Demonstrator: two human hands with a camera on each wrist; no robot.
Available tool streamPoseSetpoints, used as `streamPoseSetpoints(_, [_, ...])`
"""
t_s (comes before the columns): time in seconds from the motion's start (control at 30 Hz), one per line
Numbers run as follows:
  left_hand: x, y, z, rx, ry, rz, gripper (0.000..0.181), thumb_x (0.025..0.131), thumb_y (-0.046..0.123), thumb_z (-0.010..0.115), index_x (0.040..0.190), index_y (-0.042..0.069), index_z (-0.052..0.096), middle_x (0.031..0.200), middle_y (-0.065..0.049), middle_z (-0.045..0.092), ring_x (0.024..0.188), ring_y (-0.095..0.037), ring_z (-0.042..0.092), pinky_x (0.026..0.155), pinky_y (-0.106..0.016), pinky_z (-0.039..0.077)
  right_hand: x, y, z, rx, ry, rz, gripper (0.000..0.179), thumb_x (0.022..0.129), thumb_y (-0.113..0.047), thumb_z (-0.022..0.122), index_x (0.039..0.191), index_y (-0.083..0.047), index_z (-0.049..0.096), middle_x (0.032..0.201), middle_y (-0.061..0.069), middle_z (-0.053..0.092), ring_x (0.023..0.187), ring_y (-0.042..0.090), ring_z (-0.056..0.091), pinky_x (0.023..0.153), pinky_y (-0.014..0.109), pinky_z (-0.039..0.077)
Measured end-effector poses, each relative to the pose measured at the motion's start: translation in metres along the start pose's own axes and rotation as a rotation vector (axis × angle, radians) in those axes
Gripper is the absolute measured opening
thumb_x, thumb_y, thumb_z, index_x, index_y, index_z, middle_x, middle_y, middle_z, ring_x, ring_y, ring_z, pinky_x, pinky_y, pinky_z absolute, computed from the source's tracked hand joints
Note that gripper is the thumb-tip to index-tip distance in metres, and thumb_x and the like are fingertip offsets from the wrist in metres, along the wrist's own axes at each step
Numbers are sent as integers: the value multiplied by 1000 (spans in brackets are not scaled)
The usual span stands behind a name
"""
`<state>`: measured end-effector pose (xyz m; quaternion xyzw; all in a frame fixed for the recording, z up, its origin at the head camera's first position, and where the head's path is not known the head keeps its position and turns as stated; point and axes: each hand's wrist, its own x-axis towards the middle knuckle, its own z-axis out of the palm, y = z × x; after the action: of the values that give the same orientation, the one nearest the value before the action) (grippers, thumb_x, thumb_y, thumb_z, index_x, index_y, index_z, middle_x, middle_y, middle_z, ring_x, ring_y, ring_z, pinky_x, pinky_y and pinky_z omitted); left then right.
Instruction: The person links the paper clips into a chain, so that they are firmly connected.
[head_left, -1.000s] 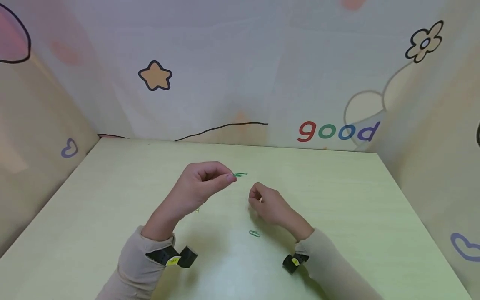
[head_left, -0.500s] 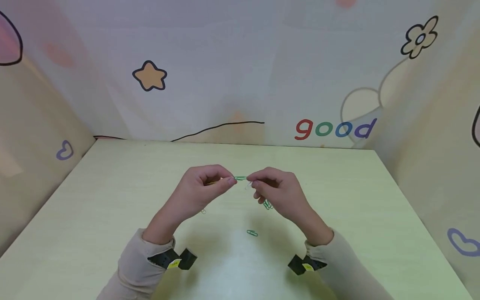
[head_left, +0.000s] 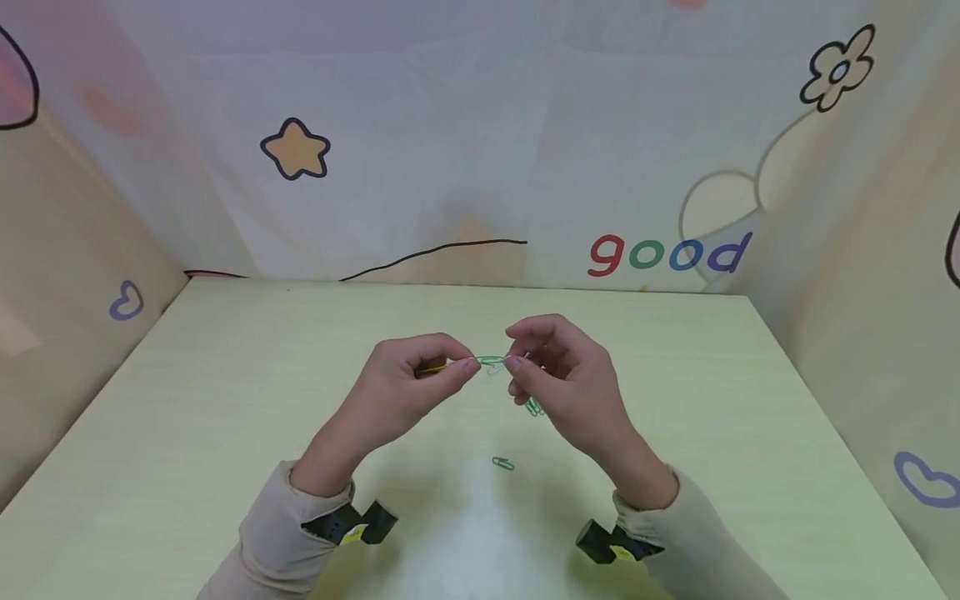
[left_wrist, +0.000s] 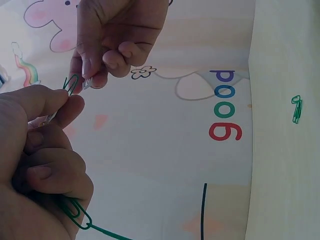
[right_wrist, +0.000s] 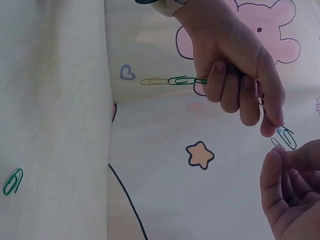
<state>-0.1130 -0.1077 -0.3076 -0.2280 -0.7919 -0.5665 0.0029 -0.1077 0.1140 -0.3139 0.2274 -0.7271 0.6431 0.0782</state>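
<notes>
Above the table, the thumb and forefinger of my left hand (head_left: pixel 408 383) pinch a green paper clip (head_left: pixel 490 361), whose free end points toward my right hand (head_left: pixel 570 383). Linked clips run from my left hand's curled fingers: a green clip (right_wrist: pixel 182 80) and a yellow clip (right_wrist: pixel 154 81) show in the right wrist view. Part of this chain is hidden inside the fist. My right thumb and a fingertip pinch a small whitish paper clip (left_wrist: pixel 88 82), held right at the green clip's end. In the head view the right forefinger is raised off it.
A loose green paper clip (head_left: pixel 503 463) lies on the pale table (head_left: pixel 675 433) below the hands. Several more green clips (head_left: pixel 534 407) lie together, partly behind the right hand. A printed backdrop (head_left: pixel 420 150) stands along the table's far edge.
My right hand has risen from near the tabletop, bringing the whitish paper clip up to the green one. Its forefinger has since lifted. The left hand stays nearly in place.
</notes>
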Motion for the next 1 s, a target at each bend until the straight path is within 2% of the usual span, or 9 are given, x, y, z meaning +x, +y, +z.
streamPoseSetpoints(0.33, [2,2,3,25,-1,41,8,97,20,70,93,20,76,60,2,41,56,-14,35,53,-28,31,-1,-7,0,-38,15,-108,25,93,8,65,116,-1,62,91,10,61,64,25,61,59,32,56])
streamPoseSetpoints(0.47, [1,0,5,13,-12,28,8,97,21,70,92,21,75,59,2,41,56,-14,35,52,-27,30,-3,-8,0,-40,31,-144,24,93,9,65,115,0,62,91,11,61,63,24,60,58,32,56])
streamPoseSetpoints(0.8, [2,-3,7,15,-53,7,9,97,22,69,90,22,75,61,3,42,56,-13,36,53,-27,31,-3,-7,-2,-41,128,-302,23,91,14,62,112,5,64,87,9,60,55,18,54,53,26,51])
streamPoseSetpoints(0.9, [3,-3,6,3,-91,-3,9,98,23,68,92,22,74,62,3,41,57,-14,36,53,-27,30,-2,-10,-4,-25,130,-304,22,91,14,62,111,6,64,88,10,61,55,18,54,53,26,51])
streamPoseSetpoints(1.0, [4,-5,7,-24,-184,-24,9,100,26,66,101,21,73,67,0,47,58,-15,42,53,-28,37,-3,-13,-4,-33,114,-294,22,91,14,63,111,5,65,90,10,62,56,19,54,53,26,51])
